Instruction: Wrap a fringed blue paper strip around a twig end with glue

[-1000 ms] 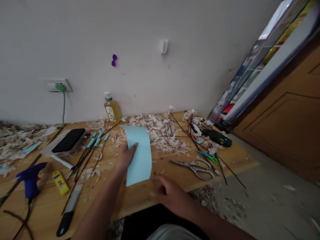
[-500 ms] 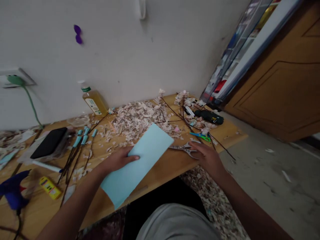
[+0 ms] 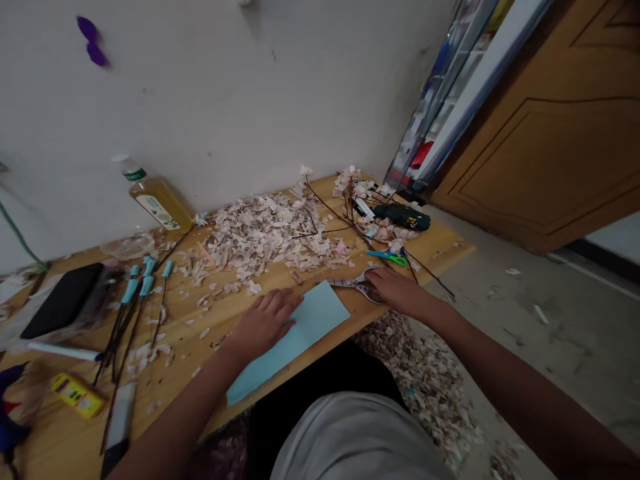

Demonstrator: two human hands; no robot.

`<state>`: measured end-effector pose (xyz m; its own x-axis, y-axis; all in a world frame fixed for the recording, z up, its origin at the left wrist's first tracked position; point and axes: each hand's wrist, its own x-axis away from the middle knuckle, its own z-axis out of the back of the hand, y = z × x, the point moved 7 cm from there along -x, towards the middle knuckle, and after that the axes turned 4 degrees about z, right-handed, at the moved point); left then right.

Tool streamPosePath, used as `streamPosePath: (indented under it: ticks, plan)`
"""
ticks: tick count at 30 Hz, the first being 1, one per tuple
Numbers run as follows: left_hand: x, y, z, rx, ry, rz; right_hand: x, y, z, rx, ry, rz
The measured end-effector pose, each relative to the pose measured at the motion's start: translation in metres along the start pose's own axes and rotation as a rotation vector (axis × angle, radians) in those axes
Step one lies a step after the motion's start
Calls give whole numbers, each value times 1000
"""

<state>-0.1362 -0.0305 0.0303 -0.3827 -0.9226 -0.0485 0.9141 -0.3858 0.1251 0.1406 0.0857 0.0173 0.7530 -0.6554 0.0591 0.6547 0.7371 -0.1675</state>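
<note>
A light-blue sheet of paper [image 3: 305, 333] lies along the front edge of the wooden table. My left hand [image 3: 265, 323] rests on its upper left side, palm down, fingers stretched out. Just beyond the paper's far right corner, silver scissors [image 3: 357, 285] lie low over the tabletop, blades pointing left. My right hand [image 3: 397, 290] has its fingers around the scissor handles; the fingertips are partly hidden. A smaller pair of scissors with blue and green parts [image 3: 387, 257] lies just behind my right hand.
Pale petals [image 3: 270, 233] lie heaped at the back, beside a blossom branch [image 3: 345, 213] and a dark green object [image 3: 403, 217]. On the left are an oil bottle [image 3: 160, 203], blue-tipped stems [image 3: 131, 290], a black case [image 3: 65, 300], a yellow box [image 3: 77, 395] and a utility knife [image 3: 120, 423].
The paper has come down from a raised, tilted position onto the table. My left hand has gone from pinching it to lying flat on it. The view has turned slightly right.
</note>
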Motion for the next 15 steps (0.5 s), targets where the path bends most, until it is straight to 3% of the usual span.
streamPosePath:
  ticks: [4,6,9,10,13,15]
  plan:
    - [-2,21,-15,28,-74,-254,-1,5,20,-91,70,-45]
    - [-6,23,-24,46,-132,-285,6,15,32,-213,163,-146]
    - [-14,25,-34,44,-112,-212,36,22,36,-614,304,-370]
    - [-17,26,-36,34,-79,-162,48,14,30,-815,304,-408]
    - [-22,33,-39,27,12,2,85,-30,13,-969,227,-395]
    - [-25,37,-39,69,15,62,105,-66,-8,-1119,62,-389]
